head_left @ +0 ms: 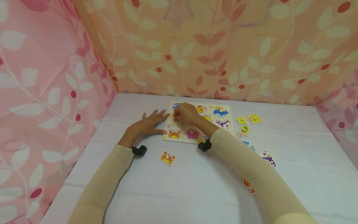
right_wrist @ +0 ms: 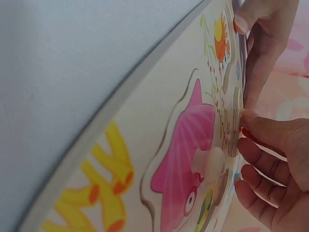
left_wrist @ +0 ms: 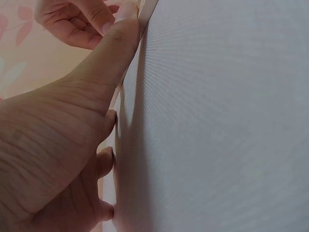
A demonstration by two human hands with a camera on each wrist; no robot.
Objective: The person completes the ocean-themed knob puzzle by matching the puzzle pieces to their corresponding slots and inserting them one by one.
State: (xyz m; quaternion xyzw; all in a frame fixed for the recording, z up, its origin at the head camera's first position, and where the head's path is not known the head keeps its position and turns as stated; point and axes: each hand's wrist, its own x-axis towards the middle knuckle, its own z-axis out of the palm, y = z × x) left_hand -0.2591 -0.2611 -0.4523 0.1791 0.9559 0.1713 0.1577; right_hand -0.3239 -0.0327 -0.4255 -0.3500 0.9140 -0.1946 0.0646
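Observation:
A wooden knob puzzle board [head_left: 181, 140] lies on the white-covered table. My right hand [head_left: 186, 113] is over its left side, thumb and fingers pinching a yellow puzzle piece [head_left: 173, 121] at the left-middle slot. In the right wrist view this piece [right_wrist: 234, 123] is seen edge-on under the fingertips, its picture mostly hidden. My left hand [head_left: 148, 124] lies spread at the board's left edge, with its thumb on the near-left rim beside the printed crab [head_left: 174, 134]. A pink sea-animal piece [head_left: 192, 133] with a knob sits in its slot.
A loose crab piece [head_left: 167, 158] lies in front of the board. To the right are a yellow star piece [head_left: 241, 120], a yellow round fish piece [head_left: 255, 119], a turtle piece [head_left: 244, 130] and a purple piece [head_left: 268, 159]. My right sleeve partly covers others. Patterned cloth walls surround the table.

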